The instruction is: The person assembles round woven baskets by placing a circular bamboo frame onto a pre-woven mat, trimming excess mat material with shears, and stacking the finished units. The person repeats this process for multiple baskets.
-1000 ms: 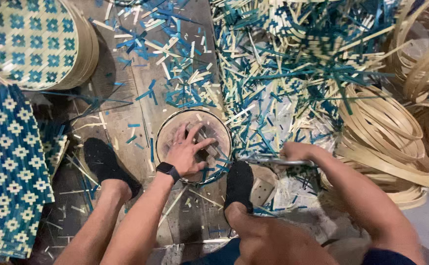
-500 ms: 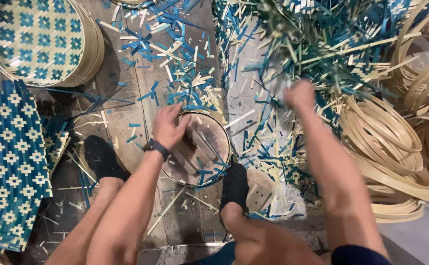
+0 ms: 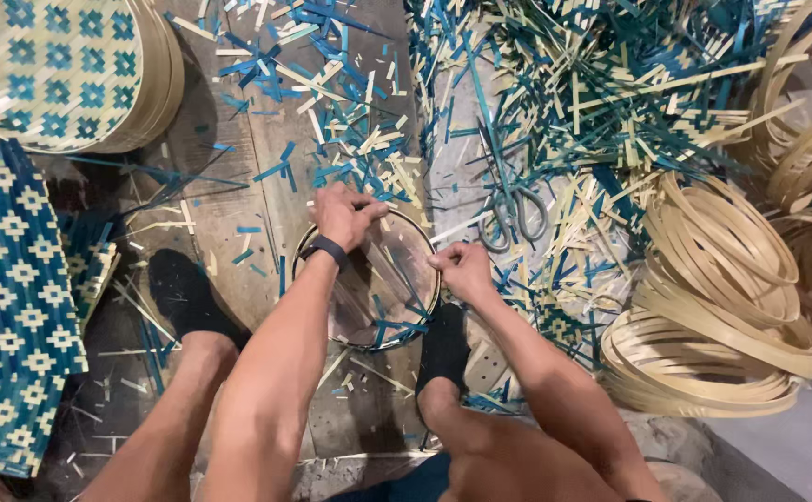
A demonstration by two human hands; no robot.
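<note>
A round bamboo hoop frame lies on the wooden floor between my feet, with loose strips inside it. My left hand, a dark band on its wrist, grips the hoop's far rim with curled fingers. My right hand is closed on the hoop's right rim. A pair of scissors lies on the floor just beyond my right hand, among the cut strips.
Blue and pale bamboo offcuts litter the floor ahead. Stacked bamboo rings sit at the right. A woven blue-and-cream round tray is at the top left, a woven mat at the left. My dark-socked feet flank the hoop.
My right hand has come back from the pile of strips at the upper right down to the hoop's right rim. My left hand has shifted to the hoop's far rim.
</note>
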